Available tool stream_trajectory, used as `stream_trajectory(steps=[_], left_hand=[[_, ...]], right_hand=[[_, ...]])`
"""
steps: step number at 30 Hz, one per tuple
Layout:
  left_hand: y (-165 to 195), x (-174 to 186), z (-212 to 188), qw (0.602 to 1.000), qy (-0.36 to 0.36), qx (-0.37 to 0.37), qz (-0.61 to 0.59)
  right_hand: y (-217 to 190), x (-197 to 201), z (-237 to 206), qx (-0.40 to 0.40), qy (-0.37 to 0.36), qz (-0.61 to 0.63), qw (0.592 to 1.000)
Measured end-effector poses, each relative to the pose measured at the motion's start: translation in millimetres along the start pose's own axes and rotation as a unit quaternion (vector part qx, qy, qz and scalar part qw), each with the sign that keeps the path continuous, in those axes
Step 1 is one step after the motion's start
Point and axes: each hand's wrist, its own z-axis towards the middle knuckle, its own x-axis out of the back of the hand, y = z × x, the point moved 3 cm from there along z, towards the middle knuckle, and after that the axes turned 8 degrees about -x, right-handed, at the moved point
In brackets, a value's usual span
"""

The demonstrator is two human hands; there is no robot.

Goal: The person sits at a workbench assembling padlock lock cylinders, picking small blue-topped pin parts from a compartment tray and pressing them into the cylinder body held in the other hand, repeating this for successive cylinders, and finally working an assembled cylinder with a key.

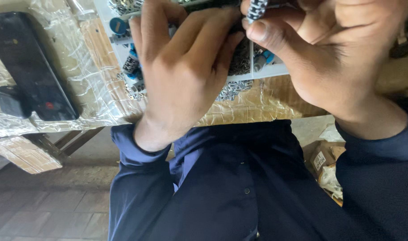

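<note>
I see my left hand (181, 67) curled knuckles-up over a white tray (275, 70), its fingertips pressed on something dark at the top edge; what it grips is hidden by the fingers, so I cannot tell if it holds anything. My right hand (333, 53) is closed, thumb and fingers pinching a knurled tool (256, 9) whose upper part is cut off by the frame. Beneath both hands the tray's compartments hold small metal parts (233, 91) and blue-capped pieces (131, 62), mostly covered. Well left of my left hand lies a black phone (29, 62) on plastic wrap (92, 76).
</note>
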Motion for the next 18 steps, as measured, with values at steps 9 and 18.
stream_trajectory(steps=[9,18], left_hand=[[-9,-6,-10,0.909,0.139,0.124,-0.373],[-9,-8,-28,0.866,0.116,0.168,-0.457]], right_hand=[[-6,-3,0,0.005,-0.001,-0.021,1.000],[-4,-5,-4,-0.019,-0.046,0.043,0.998]])
